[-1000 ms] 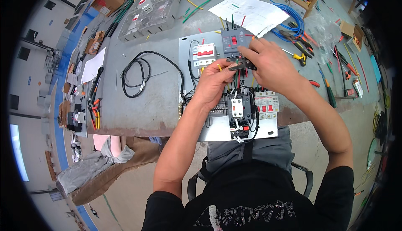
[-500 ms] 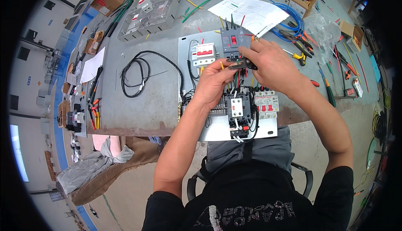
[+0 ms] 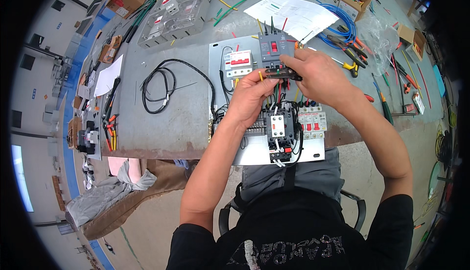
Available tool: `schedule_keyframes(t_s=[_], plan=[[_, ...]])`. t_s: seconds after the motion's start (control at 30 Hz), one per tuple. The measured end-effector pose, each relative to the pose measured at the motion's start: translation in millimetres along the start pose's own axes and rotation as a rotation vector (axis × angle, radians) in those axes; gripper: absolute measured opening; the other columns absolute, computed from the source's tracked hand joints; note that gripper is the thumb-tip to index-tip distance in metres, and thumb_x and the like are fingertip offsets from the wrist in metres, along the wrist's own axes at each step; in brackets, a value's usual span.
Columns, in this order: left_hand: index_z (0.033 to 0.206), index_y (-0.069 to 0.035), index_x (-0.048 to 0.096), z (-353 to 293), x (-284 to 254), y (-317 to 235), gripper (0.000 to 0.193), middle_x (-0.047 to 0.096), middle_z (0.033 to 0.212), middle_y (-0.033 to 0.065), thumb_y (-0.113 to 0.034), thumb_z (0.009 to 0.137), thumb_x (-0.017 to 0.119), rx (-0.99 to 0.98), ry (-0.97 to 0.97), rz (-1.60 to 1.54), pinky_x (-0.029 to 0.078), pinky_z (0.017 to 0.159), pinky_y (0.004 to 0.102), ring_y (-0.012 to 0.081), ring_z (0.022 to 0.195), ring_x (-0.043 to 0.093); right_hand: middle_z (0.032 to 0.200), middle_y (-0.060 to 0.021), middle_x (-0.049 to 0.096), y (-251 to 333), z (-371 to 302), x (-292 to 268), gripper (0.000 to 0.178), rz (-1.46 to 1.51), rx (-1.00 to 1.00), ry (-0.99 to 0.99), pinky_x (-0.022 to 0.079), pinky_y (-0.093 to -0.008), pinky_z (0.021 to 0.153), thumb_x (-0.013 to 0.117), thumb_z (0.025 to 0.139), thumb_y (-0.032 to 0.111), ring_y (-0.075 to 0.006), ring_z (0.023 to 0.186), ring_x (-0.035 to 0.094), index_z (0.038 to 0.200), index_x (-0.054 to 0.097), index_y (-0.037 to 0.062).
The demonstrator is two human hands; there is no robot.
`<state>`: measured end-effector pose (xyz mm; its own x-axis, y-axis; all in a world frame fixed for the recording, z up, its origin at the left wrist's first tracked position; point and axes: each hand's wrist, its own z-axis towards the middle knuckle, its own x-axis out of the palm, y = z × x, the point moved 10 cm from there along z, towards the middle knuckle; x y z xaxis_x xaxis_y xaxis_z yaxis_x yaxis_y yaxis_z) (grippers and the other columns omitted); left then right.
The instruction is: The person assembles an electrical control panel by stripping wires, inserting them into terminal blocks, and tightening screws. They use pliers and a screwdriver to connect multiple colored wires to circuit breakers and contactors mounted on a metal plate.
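A metal mounting plate [image 3: 309,156] bearing electrical parts lies at the table's near edge. Over its middle, my left hand [image 3: 248,95] is closed in a pinch, with a short yellow wire [image 3: 261,76] poking out between finger and thumb. My right hand [image 3: 320,74] is wrapped round dark-jawed pliers [image 3: 284,74], whose jaws lie across the wires just below a grey circuit breaker [image 3: 273,46] with a red switch. The jaws almost touch my left fingertips. Below the hands sit a contactor [image 3: 278,125] and a terminal strip [image 3: 254,128]; my fingers hide part of the wiring.
White breakers [image 3: 239,63] [image 3: 312,122] flank the wiring. A coiled black cable [image 3: 164,81] lies left. Paper [image 3: 289,15], blue wire coils [image 3: 350,25], a yellow-handled screwdriver [image 3: 351,67] and a plastic bag [image 3: 379,40] lie far right. Clear boxes [image 3: 178,23] stand far left.
The pliers' jaws and my right hand have shifted very slightly. The plate and breaker sit a touch further right. Both hands keep their grip.
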<state>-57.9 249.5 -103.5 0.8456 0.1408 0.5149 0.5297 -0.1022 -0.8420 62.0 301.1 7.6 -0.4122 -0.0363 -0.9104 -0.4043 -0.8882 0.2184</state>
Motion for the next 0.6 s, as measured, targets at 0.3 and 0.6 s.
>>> schedule_keyframes(t_s=[0.3, 0.6], plan=[[0.116, -0.007, 0.075, 2.0, 0.8, 0.6, 0.015, 0.069, 0.096, -0.0042, -0.009, 0.102, 0.072, 0.000, 0.028, -0.010, 0.045, 0.077, 0.0251, 0.0060, 0.079, 0.051, 0.097, -0.0139, 0.069, -2.9, 0.5, 2.0, 0.047, -0.028, -0.013, -0.023, 0.058, -0.0488, 0.081, 0.077, 0.075, 0.003, -0.0368, 0.094, 0.071, 0.121, 0.070, 0.0051], [0.117, -0.007, 0.074, 2.2, 2.3, 0.3, 0.016, 0.072, 0.100, -0.0026, -0.008, 0.101, 0.072, 0.001, 0.009, -0.021, 0.044, 0.076, 0.0246, 0.0068, 0.079, 0.050, 0.093, -0.0120, 0.066, -3.8, 2.0, 4.2, 0.045, -0.073, -0.060, -0.061, 0.057, -0.0488, 0.077, 0.077, 0.075, 0.003, -0.0357, 0.089, 0.070, 0.119, 0.070, 0.0066]])
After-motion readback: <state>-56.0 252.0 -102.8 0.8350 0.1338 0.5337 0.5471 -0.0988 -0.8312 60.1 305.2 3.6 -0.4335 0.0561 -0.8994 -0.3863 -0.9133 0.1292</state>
